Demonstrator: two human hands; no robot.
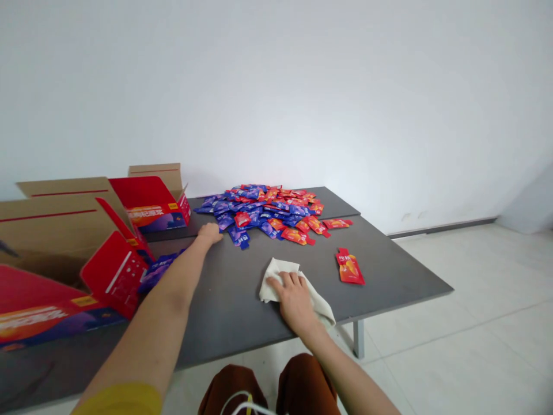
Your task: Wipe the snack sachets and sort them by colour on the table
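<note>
pale cloth (271,282) crumpled on table (228,288)

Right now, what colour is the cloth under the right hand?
The cloth is off-white, clearest in the head view.

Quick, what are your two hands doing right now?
Left hand: by the edge of the pouch pile; can't tell if it's open or closed.
Right hand: open, resting on the pale cloth.

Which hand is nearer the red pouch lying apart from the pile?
Right. The right hand is on the cream cloth, left of the red pouch; the left hand is farther away, beside the pouch pile.
</note>
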